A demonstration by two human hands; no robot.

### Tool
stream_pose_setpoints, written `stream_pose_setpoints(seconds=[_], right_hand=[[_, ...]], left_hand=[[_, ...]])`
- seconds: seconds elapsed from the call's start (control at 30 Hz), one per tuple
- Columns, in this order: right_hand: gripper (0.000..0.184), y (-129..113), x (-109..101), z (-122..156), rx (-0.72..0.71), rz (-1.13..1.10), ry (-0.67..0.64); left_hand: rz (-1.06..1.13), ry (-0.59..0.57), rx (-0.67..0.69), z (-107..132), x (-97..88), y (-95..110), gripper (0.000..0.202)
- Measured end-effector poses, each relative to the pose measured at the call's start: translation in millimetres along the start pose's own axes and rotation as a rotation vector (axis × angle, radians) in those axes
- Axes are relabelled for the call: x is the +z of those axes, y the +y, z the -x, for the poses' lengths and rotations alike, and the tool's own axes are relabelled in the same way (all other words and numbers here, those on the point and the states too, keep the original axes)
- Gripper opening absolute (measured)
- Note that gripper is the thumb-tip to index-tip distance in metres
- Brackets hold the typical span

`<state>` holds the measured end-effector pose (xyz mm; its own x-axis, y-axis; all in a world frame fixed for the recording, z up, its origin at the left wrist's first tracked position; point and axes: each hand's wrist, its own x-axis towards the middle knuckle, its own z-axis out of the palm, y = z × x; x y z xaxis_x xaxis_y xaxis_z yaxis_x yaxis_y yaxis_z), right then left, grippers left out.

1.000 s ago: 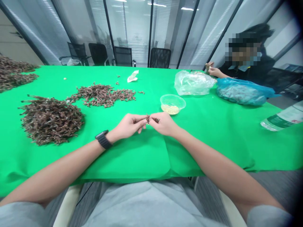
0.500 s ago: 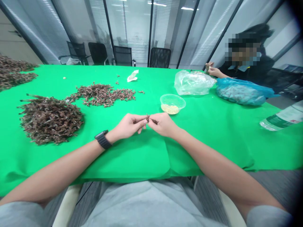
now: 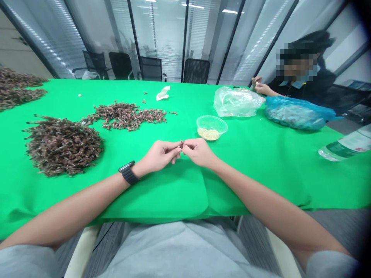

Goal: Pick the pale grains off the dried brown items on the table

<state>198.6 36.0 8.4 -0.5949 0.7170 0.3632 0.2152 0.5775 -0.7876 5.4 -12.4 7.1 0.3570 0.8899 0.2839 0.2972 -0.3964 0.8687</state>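
Observation:
Fingertip to fingertip, my left hand (image 3: 160, 155) and my right hand (image 3: 199, 151) pinch a small brown dried plant piece (image 3: 182, 144) between them, above the green cloth. Most of the piece is hidden by the fingers. Just beyond my right hand stands a clear plastic bowl (image 3: 212, 124) with pale small bits (image 3: 208, 134) in its bottom. To the left of my hands lies a big heap of brown dried stalked pieces (image 3: 65, 146). A looser, flatter pile of short brown pieces (image 3: 127, 116) is spread behind it.
More brown pieces (image 3: 17, 90) lie at the far left. A crumpled white paper (image 3: 163, 93), a clear plastic bag (image 3: 237, 101), a filled blue bag (image 3: 298, 112) and a lying bottle (image 3: 346, 143) are on the green cloth (image 3: 261, 162). A co-worker (image 3: 304, 83) sits at the right, hands raised.
My hands stay together on the small piece, with only slight finger movement. The whole view has shifted by a tiny amount; the heaps and bowl are unchanged.

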Motion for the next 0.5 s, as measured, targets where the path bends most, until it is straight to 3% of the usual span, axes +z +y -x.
stream_pose_setpoints(seconds=[0.17,0.33,0.5], right_hand=[[0.027,6.4,1.7,-2.4,0.059,-0.086,-0.013],[0.026,3.0,-1.4,-3.2,0.115,-0.202,-0.033],[0.027,2.6,-6.4,-3.6,0.085,-0.122,0.060]], left_hand=[[-0.013,0.001,0.029,0.4,0.1,1.9,0.037],[0.088,0.043,-0.039,-3.2,-1.5,0.4,0.040],[0.249,0.042,-0.034,-9.0,-4.8,-4.7,0.042]])
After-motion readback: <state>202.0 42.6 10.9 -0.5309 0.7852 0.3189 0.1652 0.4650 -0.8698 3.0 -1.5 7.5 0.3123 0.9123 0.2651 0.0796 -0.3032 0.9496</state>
